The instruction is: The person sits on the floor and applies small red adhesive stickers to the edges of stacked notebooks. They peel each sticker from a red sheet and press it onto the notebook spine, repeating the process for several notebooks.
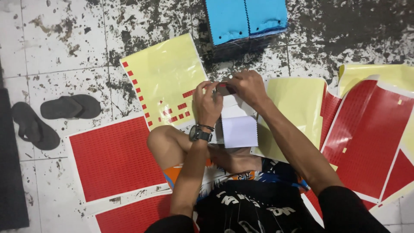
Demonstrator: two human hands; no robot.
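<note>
Fingers of the left hand (207,102) are curled narrow and pinched on the top edge of a small white fabric swatch with pinked zigzag edges (238,129), while those of the right hand (248,88) close down on the same edge from the other side, pressing something small and dark there that I cannot make out. The swatch hangs from both pinches above the person's bent knee, in the middle of the view.

Going from left to right: a pair of dark rubber flip-flops (51,114) lies on the stained white tiled floor (56,47); beside them sits a full red sticker sheet on white backing (114,157); above it is a pale yellow backing sheet with only a few small red rectangular stickers left along its edge (161,77). On the left wrist is a black wristwatch (199,134). At the top sits a stack of bright blue fabric swatches with punched holes (246,18). Right of the hands lies another stripped yellow sheet (297,108), then more red sheets (371,129).

The swatch looks thin, limp and clean — plain white, with a saw-tooth cut at the sides. In my judgement the chief risk is a crooked or creased placement: the cloth is held in the air with no firm surface behind it, so it could fold under the pressing fingers, or slip from one pinch and land on the grimy floor.
</note>
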